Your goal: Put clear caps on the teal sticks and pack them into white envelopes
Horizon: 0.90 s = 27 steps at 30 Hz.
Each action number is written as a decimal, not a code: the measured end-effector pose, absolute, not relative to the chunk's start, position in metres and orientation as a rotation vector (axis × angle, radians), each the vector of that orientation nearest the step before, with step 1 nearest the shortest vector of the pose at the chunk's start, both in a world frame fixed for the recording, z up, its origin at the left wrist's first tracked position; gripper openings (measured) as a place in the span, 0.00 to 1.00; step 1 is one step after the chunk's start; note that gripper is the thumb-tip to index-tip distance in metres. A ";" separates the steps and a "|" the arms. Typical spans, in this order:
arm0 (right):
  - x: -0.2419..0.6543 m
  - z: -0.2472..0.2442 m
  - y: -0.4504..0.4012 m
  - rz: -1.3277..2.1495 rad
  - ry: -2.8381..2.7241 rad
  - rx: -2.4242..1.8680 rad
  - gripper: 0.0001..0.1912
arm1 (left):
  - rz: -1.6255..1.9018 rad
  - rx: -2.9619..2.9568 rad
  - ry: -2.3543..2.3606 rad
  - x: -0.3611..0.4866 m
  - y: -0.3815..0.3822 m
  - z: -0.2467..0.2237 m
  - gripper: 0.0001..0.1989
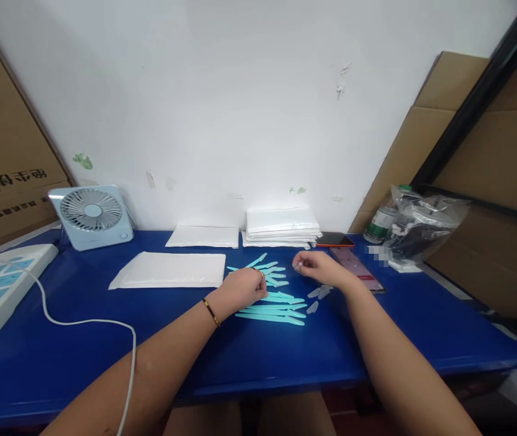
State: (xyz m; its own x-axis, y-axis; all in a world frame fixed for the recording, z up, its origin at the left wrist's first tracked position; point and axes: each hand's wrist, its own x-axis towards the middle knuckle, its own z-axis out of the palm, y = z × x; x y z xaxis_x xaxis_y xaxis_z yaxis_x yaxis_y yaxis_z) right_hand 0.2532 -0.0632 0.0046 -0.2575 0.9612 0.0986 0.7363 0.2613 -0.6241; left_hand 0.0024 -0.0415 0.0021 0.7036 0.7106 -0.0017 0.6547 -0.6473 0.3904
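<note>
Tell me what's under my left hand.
Ends of several turquoise sticks show past the left hand, over the blue table. The hand covers the rest, so what lies directly beneath it can't be seen.

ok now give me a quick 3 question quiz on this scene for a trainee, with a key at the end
1. True or false: the fan stands to the left of the stacked white packets.
2. Which of these lies nearest the right hand?
a) the bottle
b) the small clear pieces
c) the power strip
3. What colour are the thin sticks by the left hand?

Key: 1. True. 2. b. 3. Turquoise.
</note>
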 end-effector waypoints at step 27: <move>0.246 0.021 -0.075 0.707 -2.072 -1.411 0.13 | 0.575 2.621 1.068 -0.008 -0.029 0.003 0.12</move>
State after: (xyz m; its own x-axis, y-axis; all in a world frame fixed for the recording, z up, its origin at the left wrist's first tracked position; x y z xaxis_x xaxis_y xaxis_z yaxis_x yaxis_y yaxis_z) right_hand 0.2462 -0.0746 0.0207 -0.3135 0.9401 0.1341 0.6623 0.3177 -0.6786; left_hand -0.0077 -0.0293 0.0034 0.6529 0.7103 0.2630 0.6102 -0.6990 0.3729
